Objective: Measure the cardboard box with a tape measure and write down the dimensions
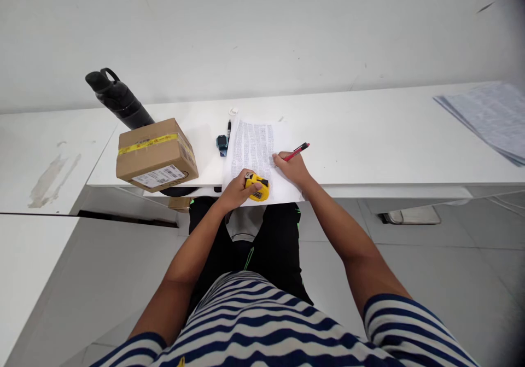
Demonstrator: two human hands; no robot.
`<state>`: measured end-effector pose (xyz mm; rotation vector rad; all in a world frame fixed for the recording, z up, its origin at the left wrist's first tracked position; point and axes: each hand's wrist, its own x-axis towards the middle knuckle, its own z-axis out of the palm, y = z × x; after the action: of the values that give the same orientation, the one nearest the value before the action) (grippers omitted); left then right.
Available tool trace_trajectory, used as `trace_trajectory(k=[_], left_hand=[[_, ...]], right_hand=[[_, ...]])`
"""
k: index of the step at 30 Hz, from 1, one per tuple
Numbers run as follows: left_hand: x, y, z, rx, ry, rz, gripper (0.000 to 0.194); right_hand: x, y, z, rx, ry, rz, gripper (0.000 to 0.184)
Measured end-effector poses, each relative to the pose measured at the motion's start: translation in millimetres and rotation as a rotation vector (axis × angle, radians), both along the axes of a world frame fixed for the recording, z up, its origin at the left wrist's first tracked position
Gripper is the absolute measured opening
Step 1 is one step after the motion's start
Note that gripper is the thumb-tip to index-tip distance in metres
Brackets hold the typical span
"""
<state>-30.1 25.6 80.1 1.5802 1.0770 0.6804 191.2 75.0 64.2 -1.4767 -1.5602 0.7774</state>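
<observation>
My left hand (235,192) is closed around a yellow tape measure (258,188) with black parts, over the lower edge of the paper. In my right hand (292,169) is a red pen (296,152) with a black end, its top slanting up to the right. That hand rests on the right side of the paper (252,143), which is covered in dense columns of writing. The pen's tip is hidden by my fingers. Left of the paper lie a dark wristwatch (222,144) and a black pen (229,128).
A taped cardboard box (153,156) stands on the desk (369,137) at the left, overhanging the front edge. Behind it a black bottle (123,103) leans over in view. A stack of printed sheets (490,118) lies far right. A small white round item (233,111) is near the wall.
</observation>
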Motion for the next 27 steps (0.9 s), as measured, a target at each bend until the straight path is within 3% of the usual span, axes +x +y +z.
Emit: trace_trajectory(k=[8, 11, 15, 18, 21, 23, 25, 27], left_hand=[[-2.2, 1.4, -2.4, 0.018, 0.024, -0.008, 0.051], [-1.5, 2.9, -3.1, 0.013, 0.003, 0.009, 0.051], [0.0, -0.4, 1.1, 0.062, -0.097, 0.091, 0.053], [-3.4, -10.2, 14.4, 0.154, -0.211, 0.171, 0.056], [-11.8, -24.9, 37.5, 0.264, -0.403, 0.229, 0.059], [-18.8, -34.7, 54.5, 0.381, -0.527, 0.268, 0.06], [-25.9, -43.2, 68.8, 0.513, -0.591, 0.335, 0.059], [-34.0, -49.8, 78.0, 0.599, -0.592, 0.401, 0.057]], right_hand=[[-0.8, 1.1, -0.2, -0.022, -0.006, -0.011, 0.041], [-3.4, 3.2, 3.0, 0.027, -0.019, -0.09, 0.036], [-8.6, 11.2, 6.7, 0.108, -0.298, -0.165, 0.024], [-13.9, 17.4, 10.9, -0.022, -0.439, -0.128, 0.045], [-23.9, 9.0, 26.7, 0.02, -0.245, 0.065, 0.056], [-36.6, -9.4, 45.2, 0.08, -0.008, 0.37, 0.062], [-56.5, -34.3, 65.9, 0.074, 0.192, 0.721, 0.079], [-82.2, -57.9, 82.9, 0.052, 0.303, 0.869, 0.094]])
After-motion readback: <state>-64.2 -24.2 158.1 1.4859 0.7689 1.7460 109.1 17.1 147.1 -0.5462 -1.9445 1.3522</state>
